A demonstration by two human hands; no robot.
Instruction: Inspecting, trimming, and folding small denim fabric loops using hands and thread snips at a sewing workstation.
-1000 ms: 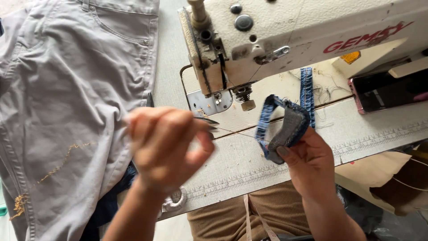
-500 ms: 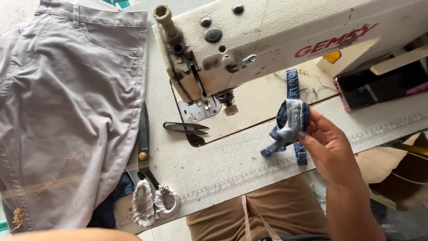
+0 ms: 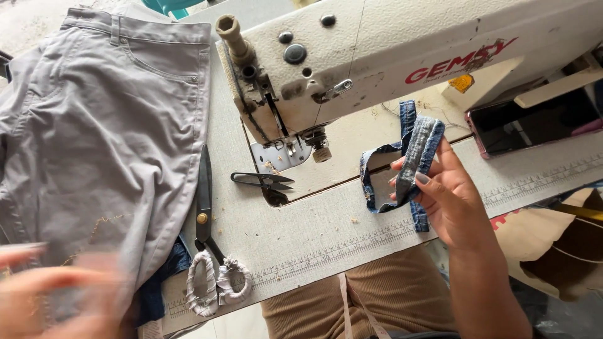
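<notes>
The right hand [image 3: 453, 204] pinches one folded denim strip [image 3: 411, 164] above the worktop [image 3: 326, 235], just right of the one sewing machine [image 3: 377, 56]. The left hand [image 3: 53, 292], blurred so its fingers' state cannot be told, hovers over one grey pair of trousers [image 3: 107, 132]. Two scissors lie between the hands: large shears [image 3: 207, 242] and small thread snips [image 3: 264, 182].

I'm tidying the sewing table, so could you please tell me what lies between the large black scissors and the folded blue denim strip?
In the head view, small black thread snips lie between the large black scissors and the folded blue denim strip.
</notes>
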